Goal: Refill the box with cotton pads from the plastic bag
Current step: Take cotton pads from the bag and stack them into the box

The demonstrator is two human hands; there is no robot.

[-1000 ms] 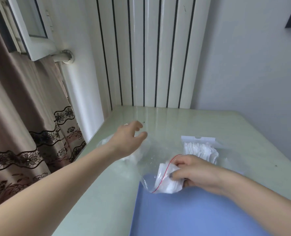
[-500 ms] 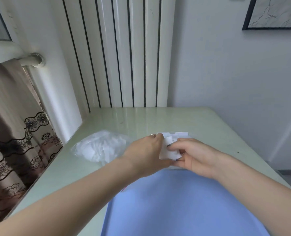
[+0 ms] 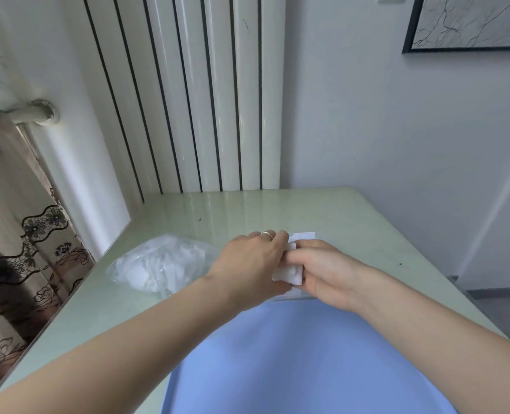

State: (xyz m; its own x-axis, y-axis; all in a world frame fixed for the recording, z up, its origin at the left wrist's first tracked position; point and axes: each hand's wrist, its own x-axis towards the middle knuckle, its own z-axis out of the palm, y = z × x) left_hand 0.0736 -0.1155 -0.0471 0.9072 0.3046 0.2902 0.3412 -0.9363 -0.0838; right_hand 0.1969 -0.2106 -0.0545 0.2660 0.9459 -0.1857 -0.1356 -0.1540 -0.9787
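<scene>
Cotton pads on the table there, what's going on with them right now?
A person is working at a pale green table. Both hands meet over a small white stack of cotton pads: the left hand and the right hand each hold it from their own side. The box is mostly hidden behind the hands; only a white flap shows past them. A clear plastic bag with more pads lies to the left, untouched. A blue sheet covers the near table.

The left hand and right hand cover most of the white stack of cotton pads and nearly all of the box behind them, the blue mat runs off the near edge, and the framed picture is cut at the top right.
</scene>
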